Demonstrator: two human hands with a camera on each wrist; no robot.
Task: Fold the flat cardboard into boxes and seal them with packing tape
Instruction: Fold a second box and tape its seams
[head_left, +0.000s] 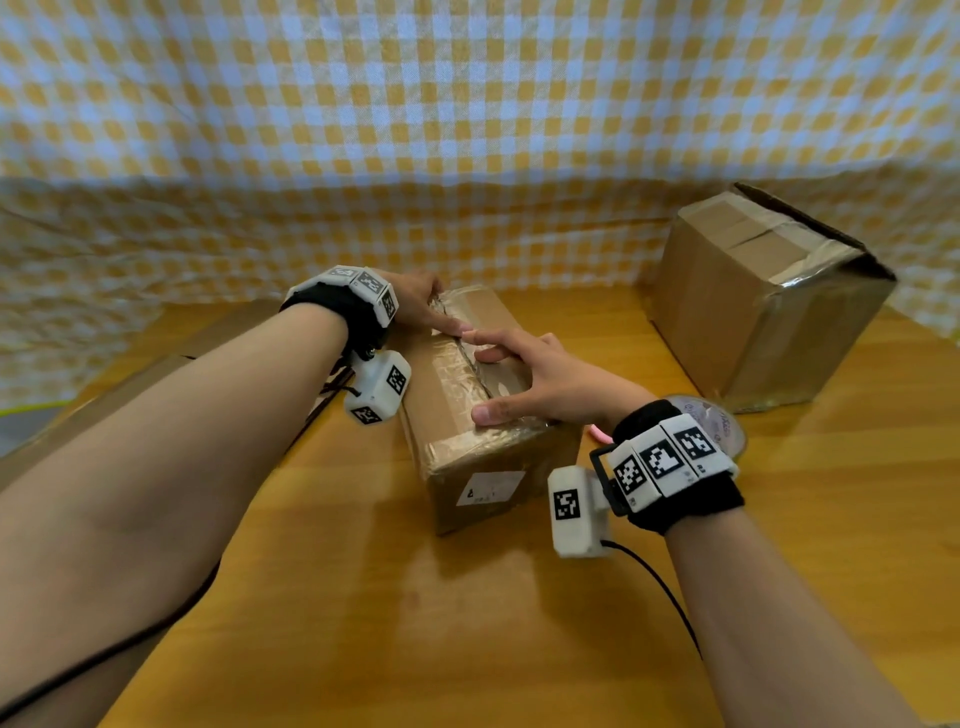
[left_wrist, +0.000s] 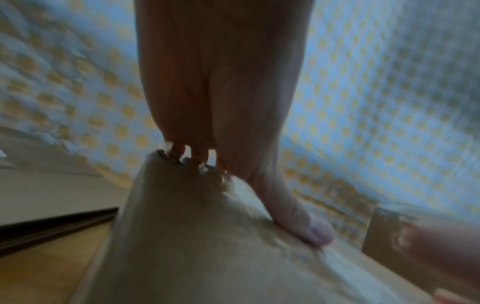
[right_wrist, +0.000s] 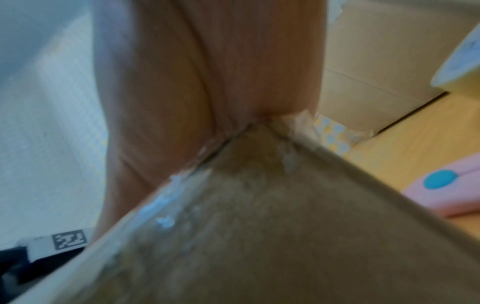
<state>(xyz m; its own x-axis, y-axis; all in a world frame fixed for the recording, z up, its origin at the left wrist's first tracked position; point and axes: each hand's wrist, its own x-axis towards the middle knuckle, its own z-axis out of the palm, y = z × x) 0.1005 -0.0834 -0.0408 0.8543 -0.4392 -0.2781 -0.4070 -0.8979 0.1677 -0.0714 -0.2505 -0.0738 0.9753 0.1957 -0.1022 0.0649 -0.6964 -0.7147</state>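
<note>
Two cardboard boxes stand on the wooden table (head_left: 363, 597). The small box (head_left: 483, 415) lies under both hands; its top seam is covered with shiny packing tape. The left hand (head_left: 415, 301) rests on the far end of that top, thumb stretched flat along the seam and the other fingers bent over the far edge. The right hand (head_left: 545, 382) is spread over the near end, fingers and thumb lying loosely on the tape, closing on nothing. The tips of the two hands almost meet at the middle of the seam.

One larger box (head_left: 769, 301), also taped across its top, stands well apart, beyond the right hand and out to its side. One roll of tape (head_left: 722, 426) lies just behind the right wrist, partly hidden by it. One pink tool with a blue button (right_wrist: 441, 185) lies on the table beside the small box, near the right palm. One flat sheet of cardboard (head_left: 156, 374) lies under the left forearm. A yellow-and-white checked cloth (head_left: 467, 130) hangs behind everything.
</note>
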